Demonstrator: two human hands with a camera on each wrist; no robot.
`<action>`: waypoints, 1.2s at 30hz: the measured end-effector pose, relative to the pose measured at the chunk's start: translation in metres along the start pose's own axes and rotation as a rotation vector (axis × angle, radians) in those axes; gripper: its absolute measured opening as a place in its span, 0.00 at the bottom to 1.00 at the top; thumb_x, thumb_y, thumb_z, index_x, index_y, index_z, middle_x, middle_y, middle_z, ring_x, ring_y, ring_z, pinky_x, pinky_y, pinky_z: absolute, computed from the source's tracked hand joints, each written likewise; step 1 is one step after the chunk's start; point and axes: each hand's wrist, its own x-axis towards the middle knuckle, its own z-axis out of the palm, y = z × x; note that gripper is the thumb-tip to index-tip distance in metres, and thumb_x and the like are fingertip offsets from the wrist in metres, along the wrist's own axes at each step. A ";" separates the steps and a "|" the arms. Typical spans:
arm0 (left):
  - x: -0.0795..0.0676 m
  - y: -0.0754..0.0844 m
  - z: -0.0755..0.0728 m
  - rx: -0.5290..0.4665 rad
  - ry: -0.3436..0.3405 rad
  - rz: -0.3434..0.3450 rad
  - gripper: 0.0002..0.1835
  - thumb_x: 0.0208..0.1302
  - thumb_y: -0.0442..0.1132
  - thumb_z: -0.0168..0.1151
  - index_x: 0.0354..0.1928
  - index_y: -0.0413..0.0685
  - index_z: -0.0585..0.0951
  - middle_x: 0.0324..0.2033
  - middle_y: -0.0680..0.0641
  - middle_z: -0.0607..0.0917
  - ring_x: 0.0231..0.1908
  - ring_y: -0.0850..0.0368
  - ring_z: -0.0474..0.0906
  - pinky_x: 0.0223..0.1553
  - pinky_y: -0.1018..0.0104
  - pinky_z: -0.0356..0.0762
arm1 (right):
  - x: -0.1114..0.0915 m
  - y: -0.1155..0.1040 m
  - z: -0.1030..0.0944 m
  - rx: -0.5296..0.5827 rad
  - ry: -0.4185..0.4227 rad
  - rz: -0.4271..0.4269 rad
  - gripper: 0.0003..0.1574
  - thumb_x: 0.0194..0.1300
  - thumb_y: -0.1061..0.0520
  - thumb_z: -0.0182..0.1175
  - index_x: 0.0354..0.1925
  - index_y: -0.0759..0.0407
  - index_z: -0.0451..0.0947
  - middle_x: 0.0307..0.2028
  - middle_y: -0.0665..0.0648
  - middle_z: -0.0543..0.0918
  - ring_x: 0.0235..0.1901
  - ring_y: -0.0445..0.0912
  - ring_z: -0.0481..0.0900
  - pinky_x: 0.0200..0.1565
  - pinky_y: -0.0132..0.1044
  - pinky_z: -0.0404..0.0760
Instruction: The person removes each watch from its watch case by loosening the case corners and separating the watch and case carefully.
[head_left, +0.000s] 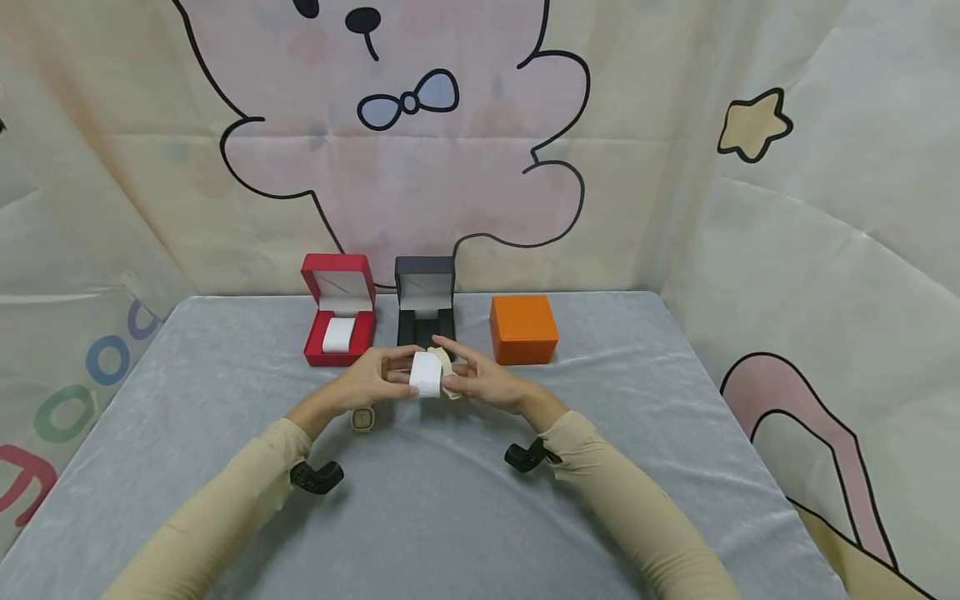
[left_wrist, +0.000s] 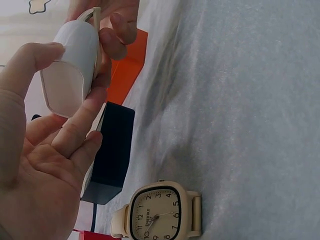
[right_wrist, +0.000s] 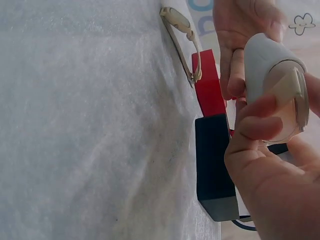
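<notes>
My left hand (head_left: 375,375) pinches a white watch pillow (head_left: 426,374) between thumb and fingers above the table. At the pillow's right end, my right hand (head_left: 495,383) holds a cream watch (head_left: 447,368) by its band. In the right wrist view, this watch (right_wrist: 301,100) sits against the pillow's end, its strap bent round beside it; its dial is hidden. Another cream watch (left_wrist: 157,215), square with a numbered dial, lies on the table below my left wrist. Just behind the hands stands an opened black watch box (head_left: 425,283), its front partly covered by my fingers.
An opened red watch box (head_left: 337,279) with a white pillow (head_left: 338,334) inside stands at the back left. To the right of the black box is a closed orange box (head_left: 524,330). Grey cloth (head_left: 465,517) covers the table, and a printed curtain (head_left: 630,167) hangs behind it.
</notes>
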 end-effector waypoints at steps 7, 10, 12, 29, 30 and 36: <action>-0.001 0.002 0.001 0.016 0.002 0.002 0.42 0.62 0.30 0.69 0.75 0.33 0.61 0.68 0.29 0.72 0.58 0.39 0.82 0.50 0.62 0.85 | -0.004 -0.003 0.001 0.059 0.025 0.019 0.44 0.76 0.61 0.54 0.80 0.39 0.49 0.67 0.65 0.74 0.49 0.48 0.78 0.52 0.41 0.77; -0.001 0.002 0.000 0.023 -0.002 0.005 0.42 0.62 0.31 0.69 0.75 0.33 0.61 0.68 0.29 0.73 0.56 0.42 0.84 0.49 0.63 0.85 | -0.005 -0.003 0.000 0.070 0.028 0.023 0.44 0.77 0.61 0.53 0.80 0.41 0.48 0.69 0.66 0.73 0.51 0.50 0.78 0.56 0.45 0.77; -0.001 0.001 -0.001 0.025 -0.006 0.008 0.42 0.62 0.31 0.69 0.75 0.32 0.60 0.68 0.28 0.73 0.54 0.44 0.85 0.48 0.64 0.85 | -0.005 -0.003 -0.001 0.078 0.036 0.026 0.43 0.77 0.61 0.53 0.80 0.42 0.49 0.69 0.66 0.72 0.50 0.49 0.79 0.55 0.46 0.77; -0.006 0.003 -0.005 0.015 -0.018 0.005 0.39 0.64 0.33 0.68 0.75 0.40 0.64 0.68 0.31 0.73 0.48 0.50 0.87 0.47 0.66 0.85 | -0.011 -0.003 0.000 0.129 0.096 0.043 0.34 0.77 0.61 0.53 0.75 0.49 0.56 0.59 0.58 0.81 0.41 0.45 0.77 0.43 0.38 0.72; -0.007 0.003 -0.005 0.013 -0.017 0.006 0.39 0.64 0.33 0.68 0.75 0.40 0.64 0.68 0.31 0.73 0.48 0.50 0.87 0.47 0.66 0.85 | -0.011 -0.003 0.000 0.133 0.099 0.043 0.33 0.77 0.62 0.53 0.74 0.49 0.57 0.57 0.58 0.81 0.40 0.44 0.76 0.42 0.37 0.72; -0.010 0.005 -0.012 0.005 -0.023 -0.003 0.38 0.64 0.35 0.67 0.75 0.41 0.65 0.69 0.33 0.73 0.52 0.52 0.83 0.49 0.66 0.84 | -0.011 -0.003 0.000 0.166 0.111 0.023 0.30 0.77 0.63 0.52 0.71 0.53 0.56 0.45 0.55 0.83 0.34 0.41 0.75 0.38 0.34 0.71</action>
